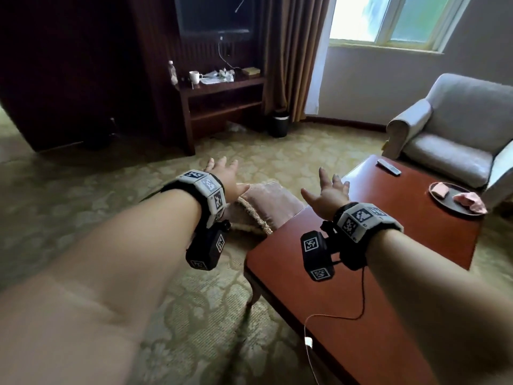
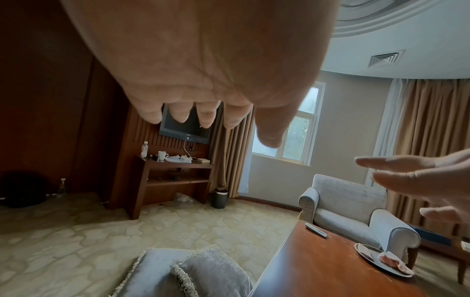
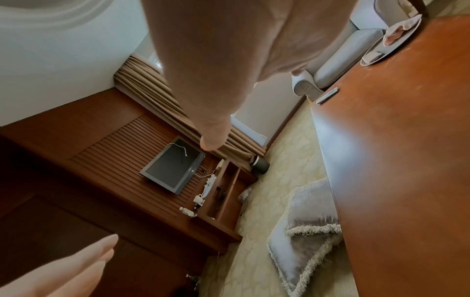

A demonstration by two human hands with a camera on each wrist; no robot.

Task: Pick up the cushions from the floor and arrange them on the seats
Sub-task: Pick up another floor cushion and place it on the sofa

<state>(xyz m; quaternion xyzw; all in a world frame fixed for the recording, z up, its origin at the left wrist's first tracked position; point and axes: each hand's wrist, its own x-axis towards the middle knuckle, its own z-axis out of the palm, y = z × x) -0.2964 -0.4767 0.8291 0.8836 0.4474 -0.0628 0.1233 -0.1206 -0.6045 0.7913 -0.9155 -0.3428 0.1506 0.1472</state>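
Patterned carpet (image 1: 111,190) is carrying two fringed cushions (image 2: 193,275), one overlapping the other, lying just beside the wooden coffee table (image 1: 361,301); their long axis cannot be determined. Left hand (image 1: 226,176) and right hand (image 1: 329,191) are hovering above, fingers spread, holding nothing. No legible writing.

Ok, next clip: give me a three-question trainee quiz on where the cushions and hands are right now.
1. True or false: the left hand already grips a cushion.
2. How many fringed cushions lie on the carpet beside the coffee table? A) one B) two C) four
3. Fill in: the armchair seat holds ____ cushions from the floor.

Key
1. False: both it and the right hand are spread open above them.
2. B
3. No
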